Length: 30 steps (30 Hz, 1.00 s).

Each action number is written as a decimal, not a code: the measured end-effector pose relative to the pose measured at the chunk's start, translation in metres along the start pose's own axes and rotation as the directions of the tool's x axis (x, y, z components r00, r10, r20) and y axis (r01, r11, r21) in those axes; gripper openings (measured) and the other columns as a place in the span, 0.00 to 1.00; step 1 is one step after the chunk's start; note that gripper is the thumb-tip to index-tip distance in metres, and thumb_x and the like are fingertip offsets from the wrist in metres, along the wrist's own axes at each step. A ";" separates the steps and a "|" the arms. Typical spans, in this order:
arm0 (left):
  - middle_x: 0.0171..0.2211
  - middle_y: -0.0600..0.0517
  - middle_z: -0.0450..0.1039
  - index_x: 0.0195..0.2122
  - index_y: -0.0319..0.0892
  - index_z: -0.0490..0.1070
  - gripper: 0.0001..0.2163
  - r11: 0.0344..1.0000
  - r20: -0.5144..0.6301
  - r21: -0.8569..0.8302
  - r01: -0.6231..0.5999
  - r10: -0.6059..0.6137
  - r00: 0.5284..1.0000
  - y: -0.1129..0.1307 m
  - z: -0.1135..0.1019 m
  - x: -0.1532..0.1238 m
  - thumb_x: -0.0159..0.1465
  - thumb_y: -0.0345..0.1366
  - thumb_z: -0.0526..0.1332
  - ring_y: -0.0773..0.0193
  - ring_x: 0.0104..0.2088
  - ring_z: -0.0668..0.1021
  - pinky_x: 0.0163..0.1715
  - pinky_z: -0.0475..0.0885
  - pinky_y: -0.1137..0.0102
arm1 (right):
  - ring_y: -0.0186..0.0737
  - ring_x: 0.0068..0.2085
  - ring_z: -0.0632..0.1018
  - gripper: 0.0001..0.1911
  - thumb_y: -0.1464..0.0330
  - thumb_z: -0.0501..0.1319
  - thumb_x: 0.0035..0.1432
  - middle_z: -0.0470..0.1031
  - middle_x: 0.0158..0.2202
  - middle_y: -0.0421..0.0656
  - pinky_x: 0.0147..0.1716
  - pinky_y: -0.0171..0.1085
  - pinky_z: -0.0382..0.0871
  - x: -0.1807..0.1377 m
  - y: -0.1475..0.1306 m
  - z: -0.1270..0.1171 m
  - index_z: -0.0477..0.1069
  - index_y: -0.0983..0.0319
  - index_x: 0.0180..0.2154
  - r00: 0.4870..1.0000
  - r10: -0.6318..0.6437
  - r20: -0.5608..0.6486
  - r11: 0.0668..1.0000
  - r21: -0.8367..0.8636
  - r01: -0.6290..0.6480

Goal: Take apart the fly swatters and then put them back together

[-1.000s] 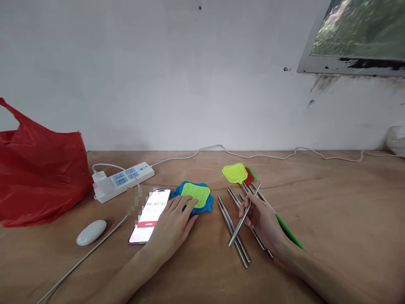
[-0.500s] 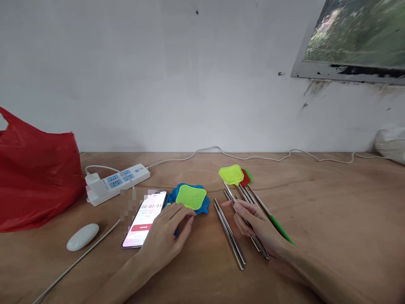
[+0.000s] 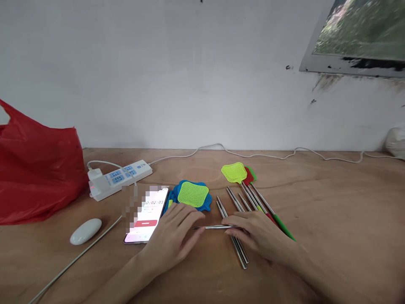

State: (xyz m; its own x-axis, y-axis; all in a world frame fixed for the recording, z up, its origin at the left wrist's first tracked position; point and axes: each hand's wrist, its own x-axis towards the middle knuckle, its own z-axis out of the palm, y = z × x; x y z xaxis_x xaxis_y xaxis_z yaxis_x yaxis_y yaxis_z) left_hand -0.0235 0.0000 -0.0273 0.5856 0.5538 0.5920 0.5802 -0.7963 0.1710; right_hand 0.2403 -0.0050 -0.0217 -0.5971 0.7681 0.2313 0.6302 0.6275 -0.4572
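My right hand (image 3: pixel 257 231) grips a thin silver metal tube (image 3: pixel 217 227) that lies crosswise between the two hands. Its left end reaches the gap between the thumb and index finger of my left hand (image 3: pixel 177 231). That thumb meets or nearly meets the tube, and those fingers stay apart. Below the right fingers, a pair of metal tubes (image 3: pixel 239 249) lies slanted on the table. Several more tubes (image 3: pixel 234 198) lie beyond that hand. Past my left fingers is a pile of blue fly swatter heads with a yellow-green mesh head (image 3: pixel 193 194) on top.
Assembled fly swatters with yellow-green (image 3: pixel 234 172), red (image 3: pixel 248 175) and green heads lie behind the tubes. A lit phone (image 3: pixel 147 217) is beside my left hand. Farther left are a white mouse (image 3: pixel 86 231), a power strip (image 3: pixel 122 179) and a red plastic bag (image 3: pixel 38 177).
My right hand has brought its metal tube down and turned it from steep to level, toward my left hand. The left hand has moved slightly right, its fingers nearing the tube's end.
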 end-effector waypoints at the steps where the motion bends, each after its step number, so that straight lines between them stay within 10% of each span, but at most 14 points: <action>1: 0.38 0.49 0.76 0.46 0.43 0.68 0.05 1.000 0.046 -0.003 -0.030 0.030 0.999 0.001 0.002 0.000 0.71 0.32 0.56 0.58 0.38 0.76 0.40 0.69 0.64 | 0.43 0.33 0.78 0.10 0.61 0.56 0.70 0.79 0.34 0.40 0.30 0.37 0.59 0.000 -0.001 0.002 0.75 0.53 0.43 1.000 0.009 0.002 1.000 -0.030 -0.009; 30: 0.25 0.53 0.71 0.32 0.42 0.64 0.21 0.999 0.309 0.026 0.024 -0.031 0.951 0.002 -0.007 0.004 0.77 0.40 0.39 0.62 0.24 0.73 0.23 0.57 0.70 | 0.34 0.22 0.70 0.15 0.66 0.48 0.72 0.73 0.26 0.38 0.23 0.38 0.45 0.000 -0.025 0.022 0.67 0.60 0.33 0.975 -0.132 -0.180 0.949 -0.308 0.072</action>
State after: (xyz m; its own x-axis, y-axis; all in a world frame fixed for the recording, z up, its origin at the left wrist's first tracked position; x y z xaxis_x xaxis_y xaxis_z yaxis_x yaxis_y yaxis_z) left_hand -0.0243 -0.0010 -0.0188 0.7136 0.6262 0.3139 0.6088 -0.7761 0.1642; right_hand 0.2135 -0.0234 -0.0286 -0.5759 0.6887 0.4405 0.7081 0.6895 -0.1522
